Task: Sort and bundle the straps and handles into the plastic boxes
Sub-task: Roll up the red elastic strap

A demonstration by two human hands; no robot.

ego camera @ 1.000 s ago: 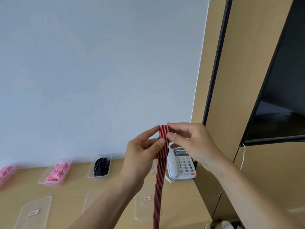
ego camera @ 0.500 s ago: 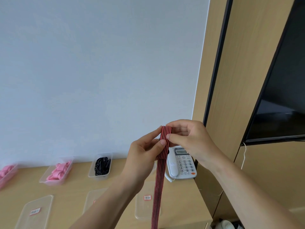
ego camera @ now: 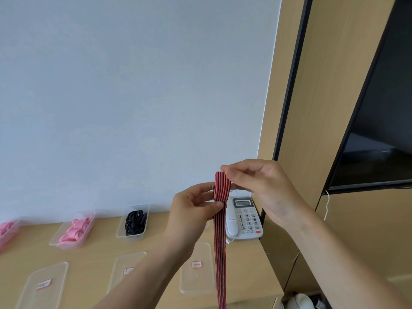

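Wooden desk [ego camera: 156,244] below, striped strap [ego camera: 220,230] hanging, pinched by left hand [ego camera: 191,210] and right hand [ego camera: 256,181] fingers

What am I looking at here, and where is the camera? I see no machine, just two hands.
There is no machine here. A person works with bare hands, and the one camera sits on their head, looking forward and down. The left hand and right hand both pinch the upper end of a red-and-black striped strap, which hangs down. On the wooden desk stand a box of pink pieces and a box of black pieces, with what look like labelled clear lids and a white telephone.
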